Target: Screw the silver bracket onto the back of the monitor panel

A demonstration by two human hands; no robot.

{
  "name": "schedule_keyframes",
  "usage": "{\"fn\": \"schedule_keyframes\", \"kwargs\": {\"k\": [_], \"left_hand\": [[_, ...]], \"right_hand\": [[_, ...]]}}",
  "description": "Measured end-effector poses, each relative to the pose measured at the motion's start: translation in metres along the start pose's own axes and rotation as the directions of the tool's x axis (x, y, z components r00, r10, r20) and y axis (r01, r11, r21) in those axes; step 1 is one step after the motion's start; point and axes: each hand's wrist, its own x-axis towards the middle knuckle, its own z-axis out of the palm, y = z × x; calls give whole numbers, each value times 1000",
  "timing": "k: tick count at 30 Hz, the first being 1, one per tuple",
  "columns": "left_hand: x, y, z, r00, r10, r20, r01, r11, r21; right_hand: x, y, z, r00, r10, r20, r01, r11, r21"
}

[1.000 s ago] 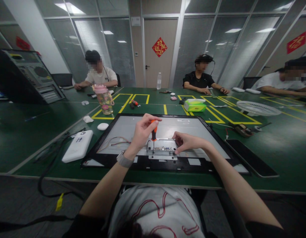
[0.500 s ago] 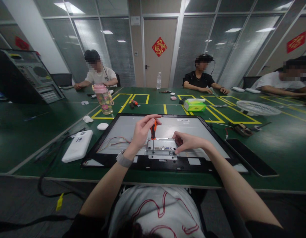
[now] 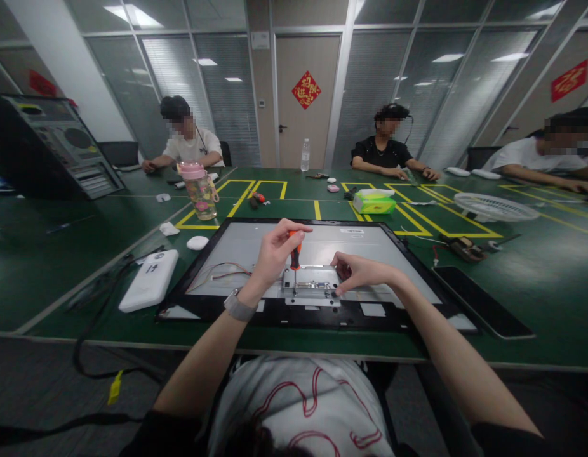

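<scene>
Green-topped table [image 3: 565, 279]: pink-lidded drinking bottle [image 3: 199, 190] standing at left, crumpled white tissue [image 3: 169, 228] near its base. White power bank [image 3: 150, 281] lying nearer the front edge. At right, black smartphone [image 3: 482, 301] lying flat; beyond it, round white grille [image 3: 496, 207]. Green tissue pack [image 3: 374, 202] right of centre. Clear water bottle [image 3: 305, 155] upright towards the far edge. Black computer case [image 3: 60, 146] at far left.

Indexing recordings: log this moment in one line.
left hand: holding screwdriver upright; right hand: holding metal box by right end; panel: flat beneath box; pink-lidded bottle: beyond panel, left
</scene>
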Motion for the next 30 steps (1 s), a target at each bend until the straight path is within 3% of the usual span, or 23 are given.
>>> {"fn": "schedule_keyframes", "kwargs": {"k": [11,16,20,24,30], "left_hand": [[1,2,2,999,7,-46,-6,1000,11],[2,0,3,996,-67,-50,62,993,-98],[2,-1,2,996,-49,-70,43,996,-84],[1,-1,1,998,-28,-57,26,999,-39],[2,0,2,996,-72,-45,66,991,-114]], "right_hand": [[0,-4,0,1000,6,5,-6,1000,2],[0,-4,0,1000,7,0,-7,1000,-2],[0,-2,0,1000,11,3,-11,1000,-3],[0,0,0,1000,3,1,-3,1000,-2],[0,-2,0,1000,3,5,-3,1000,6]]}}
